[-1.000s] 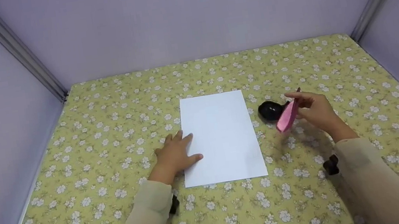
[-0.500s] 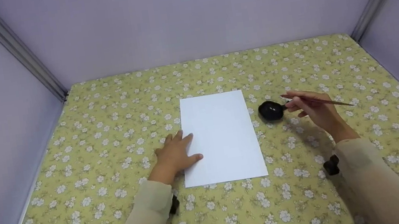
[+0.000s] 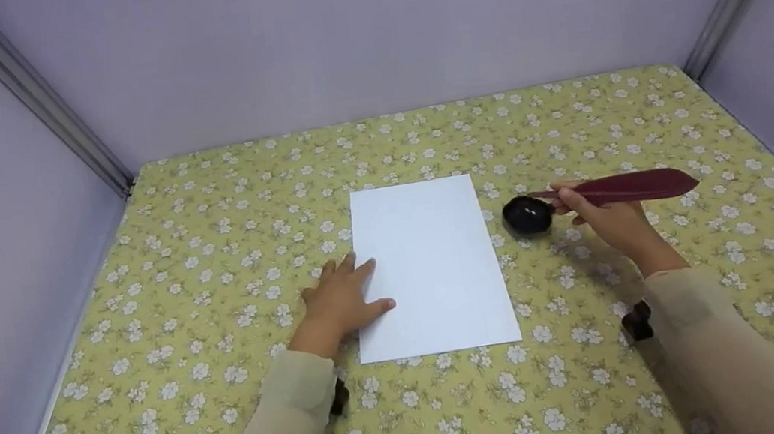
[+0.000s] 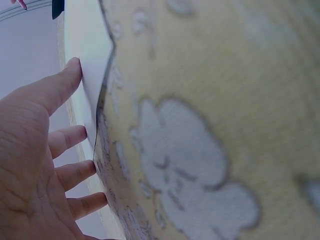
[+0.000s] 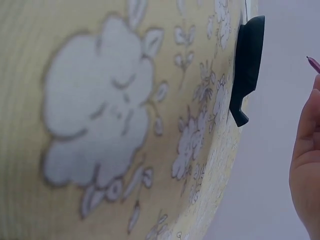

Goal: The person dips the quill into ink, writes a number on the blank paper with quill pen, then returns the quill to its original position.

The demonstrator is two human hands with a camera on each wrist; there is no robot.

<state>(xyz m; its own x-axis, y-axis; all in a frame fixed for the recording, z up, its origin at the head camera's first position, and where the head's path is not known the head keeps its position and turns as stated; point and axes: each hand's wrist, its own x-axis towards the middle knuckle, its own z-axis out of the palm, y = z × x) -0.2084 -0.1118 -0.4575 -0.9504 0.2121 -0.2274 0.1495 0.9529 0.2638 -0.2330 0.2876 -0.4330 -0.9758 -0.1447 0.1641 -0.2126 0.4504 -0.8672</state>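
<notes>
My left hand (image 3: 339, 298) lies with fingers spread on the left edge of a white sheet of paper (image 3: 431, 264). In the left wrist view its thumb and fingertips touch the paper (image 4: 85, 40) and the cloth beside it. My right hand (image 3: 610, 216) pinches a dark red feather quill (image 3: 636, 186) near its nib, the vane pointing right. The nib overlaps the rim of a small black dish (image 3: 527, 215) with a short handle. In the right wrist view the quill tip (image 5: 313, 64) shows above the fingers, apart from the black dish (image 5: 248, 60).
A yellow tablecloth with white flowers (image 3: 234, 420) covers the table. Pale purple panels (image 3: 362, 39) stand at the back and both sides, with grey metal posts (image 3: 37, 99) in the corners. The dish stands just right of the paper.
My right hand has turned the quill: its feather pointed down toward the left, then swung to the right, and now shows broadside. The left hand and paper have stayed in place.
</notes>
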